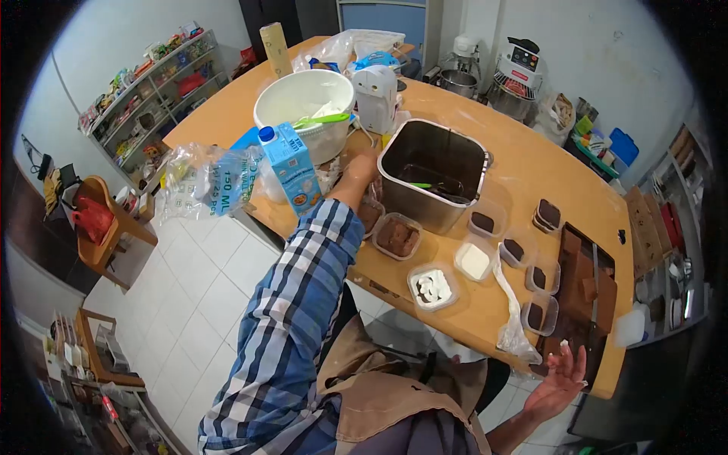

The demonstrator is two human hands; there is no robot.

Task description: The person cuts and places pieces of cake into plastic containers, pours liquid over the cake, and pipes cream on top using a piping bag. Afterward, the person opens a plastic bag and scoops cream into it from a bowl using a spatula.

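Note:
My left hand [362, 165] reaches between the white bowl [303, 98] and the dark rectangular tub [432, 167]; its fingers are hidden. My right hand [560, 378] is palm up with fingers apart, white smears on its fingertips, near the table's front edge. Beside it lies a piping bag [516, 334] with white cream. One cup [433, 287] holds swirled white cream, another [473, 260] a smooth white layer, and a third [397, 236] a brown filling. Several clear cups with dark cake pieces stand near a tray of chocolate cake [588, 280].
A blue and white carton [291, 168] and a plastic bag [208, 178] stand at the left table edge. Behind the tub is a white hand mixer [375, 97]. Shelves and a chair [106, 227] are left; mixing machines [516, 76] stand behind the table.

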